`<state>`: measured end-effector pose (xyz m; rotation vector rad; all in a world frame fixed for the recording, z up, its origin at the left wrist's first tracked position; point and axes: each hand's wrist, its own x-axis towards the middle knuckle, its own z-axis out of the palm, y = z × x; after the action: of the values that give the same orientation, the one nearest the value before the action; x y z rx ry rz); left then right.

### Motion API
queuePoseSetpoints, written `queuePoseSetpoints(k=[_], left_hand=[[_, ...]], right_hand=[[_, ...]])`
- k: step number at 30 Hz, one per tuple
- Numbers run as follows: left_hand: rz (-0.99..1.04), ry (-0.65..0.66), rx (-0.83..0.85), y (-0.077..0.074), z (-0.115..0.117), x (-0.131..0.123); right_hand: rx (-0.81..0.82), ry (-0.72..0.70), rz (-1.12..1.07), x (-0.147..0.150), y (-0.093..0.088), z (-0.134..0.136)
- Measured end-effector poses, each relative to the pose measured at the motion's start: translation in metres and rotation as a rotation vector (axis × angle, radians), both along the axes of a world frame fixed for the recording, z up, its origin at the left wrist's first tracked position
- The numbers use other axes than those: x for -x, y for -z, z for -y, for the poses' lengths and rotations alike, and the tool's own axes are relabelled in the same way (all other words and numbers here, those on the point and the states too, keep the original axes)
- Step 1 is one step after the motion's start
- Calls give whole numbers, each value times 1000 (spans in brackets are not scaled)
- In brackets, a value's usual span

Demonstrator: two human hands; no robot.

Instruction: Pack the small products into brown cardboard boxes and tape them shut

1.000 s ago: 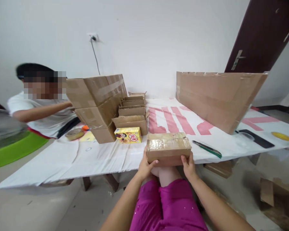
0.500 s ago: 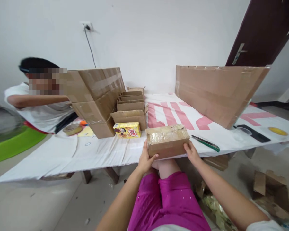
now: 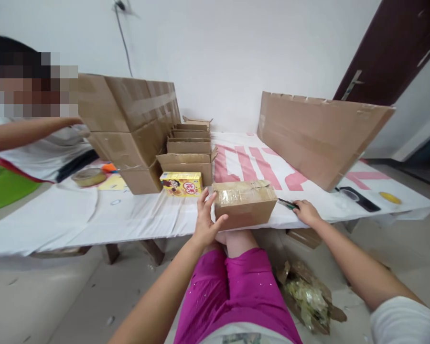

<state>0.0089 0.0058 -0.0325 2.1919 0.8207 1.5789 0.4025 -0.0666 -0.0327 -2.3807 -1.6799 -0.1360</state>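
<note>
A taped cardboard box (image 3: 244,210) rests at the table's front edge, long side towards me. My left hand (image 3: 206,222) is at its left end, fingers spread, not wrapped round it; whether the fingertips touch the cardboard I cannot tell. To the right of the box, my right hand (image 3: 307,213) is closed on a green utility knife (image 3: 288,204), whose tip points left towards the box. Just behind my left hand stands a yellow printed carton (image 3: 182,184).
Stacked cardboard boxes (image 3: 136,129) and a row of open boxes (image 3: 189,145) stand at left. A large cardboard panel (image 3: 318,138) is upright at right, near a phone (image 3: 361,198). A co-worker's arm (image 3: 32,134) reaches in. Tape (image 3: 89,177) lies left; scrap (image 3: 310,298) lies below.
My right hand has let go of the box's right end and moved right to take hold of the utility knife. My left fingers have opened. The view has shifted, bringing the co-worker closer.
</note>
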Motion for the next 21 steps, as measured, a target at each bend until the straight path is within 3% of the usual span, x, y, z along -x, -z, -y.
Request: queuePoseSetpoints(k=[3, 6, 9, 11, 13, 16, 21], left_hand=[[-1, 28, -6, -1, -2, -6], [41, 22, -4, 5, -2, -12], [47, 10, -11, 7, -1, -13], [50, 11, -15, 6, 0, -13], [44, 5, -11, 5, 0, -13], [34, -12, -3, 4, 0, -13], [44, 2, -6, 5, 1, -13]], right_hand=[[-96, -11, 21, 1, -31, -9], [-236, -137, 46, 13, -82, -26], [-409, -542, 146, 52, -132, -47], [-370, -754, 267, 91, -155, -57], [-309, -892, 406, 131, -168, -63], [-262, -980, 580, 175, -172, -67], [-197, -974, 729, 188, -167, -70]])
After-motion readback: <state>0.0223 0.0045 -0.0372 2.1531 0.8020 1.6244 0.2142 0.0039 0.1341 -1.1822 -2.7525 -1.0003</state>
